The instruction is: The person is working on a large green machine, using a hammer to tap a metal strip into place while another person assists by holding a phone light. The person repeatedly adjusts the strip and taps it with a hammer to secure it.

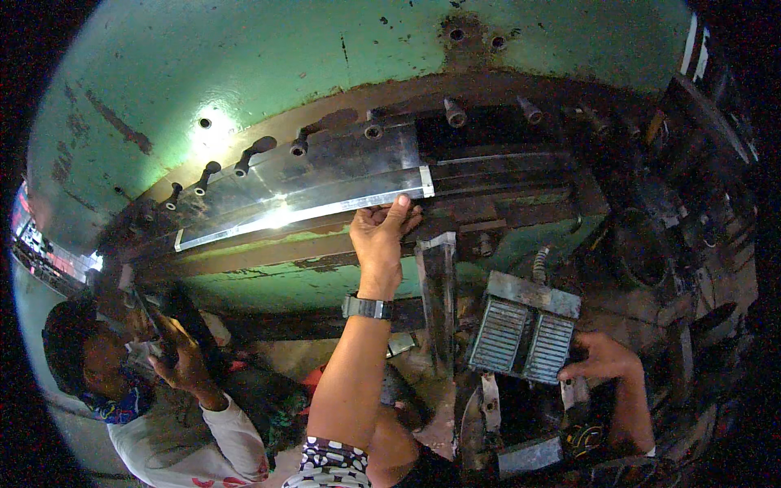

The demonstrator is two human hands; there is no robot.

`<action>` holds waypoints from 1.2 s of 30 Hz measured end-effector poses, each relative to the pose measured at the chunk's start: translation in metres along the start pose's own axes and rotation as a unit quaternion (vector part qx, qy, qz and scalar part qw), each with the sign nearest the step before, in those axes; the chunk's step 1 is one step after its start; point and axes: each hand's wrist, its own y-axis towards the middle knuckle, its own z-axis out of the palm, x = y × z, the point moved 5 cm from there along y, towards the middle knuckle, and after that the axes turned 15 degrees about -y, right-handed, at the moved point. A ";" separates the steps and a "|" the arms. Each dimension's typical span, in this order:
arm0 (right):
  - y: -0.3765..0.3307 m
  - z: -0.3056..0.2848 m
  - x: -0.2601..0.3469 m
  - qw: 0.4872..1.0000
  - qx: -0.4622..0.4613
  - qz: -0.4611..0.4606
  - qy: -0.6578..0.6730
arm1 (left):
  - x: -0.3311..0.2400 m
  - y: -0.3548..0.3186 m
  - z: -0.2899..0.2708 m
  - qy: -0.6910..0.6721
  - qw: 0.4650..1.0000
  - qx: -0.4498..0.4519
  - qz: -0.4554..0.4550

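Note:
A long, shiny metal sheet [325, 167] with a bent front edge lies along the bed of a green machine. My left hand [381, 232], a watch on its wrist, grips the sheet's front edge near its right end, thumb on top and fingers curled beneath. Lower right, my right hand [604, 356] has its fingers curled against the right side of a foot pedal unit [521, 337]. Two ribbed metal pads sit side by side on that unit, and a coiled cable sleeve [540, 264] leaves its top. Part of this hand's grip is hidden.
Short bolt-like pegs [299, 146] line the machine [268, 49] above the sheet. An upright metal post [438, 301] stands right of my left forearm. A co-worker [163, 439] sits close at lower left, hands round a dark flat object. Dark machine parts [651, 244] crowd the right.

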 end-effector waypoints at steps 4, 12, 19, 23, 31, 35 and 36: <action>0.000 -0.006 -0.006 0.999 -0.003 0.029 0.024 | -0.009 -0.006 -0.007 0.062 0.998 -0.012 0.017; -0.021 -0.016 -0.020 0.997 -0.039 0.058 -0.041 | -0.019 -0.045 0.029 0.503 0.837 0.114 0.182; -0.005 -0.028 -0.048 0.993 -0.052 0.052 -0.091 | -0.020 -0.037 0.031 0.621 0.754 0.166 0.140; 0.001 -0.042 -0.064 0.992 -0.052 0.045 -0.105 | -0.004 -0.037 0.053 0.654 0.721 0.191 0.127; -0.022 -0.063 -0.177 0.928 -0.132 0.073 -0.340 | 0.018 -0.038 0.065 0.664 0.707 0.203 0.138; 0.005 -0.036 -0.070 0.977 -0.030 0.039 -0.206 | 0.008 -0.033 0.049 0.660 0.709 0.205 0.137; 0.013 -0.029 -0.039 0.984 0.006 0.022 -0.178 | -0.001 -0.029 0.044 0.693 0.687 0.206 0.073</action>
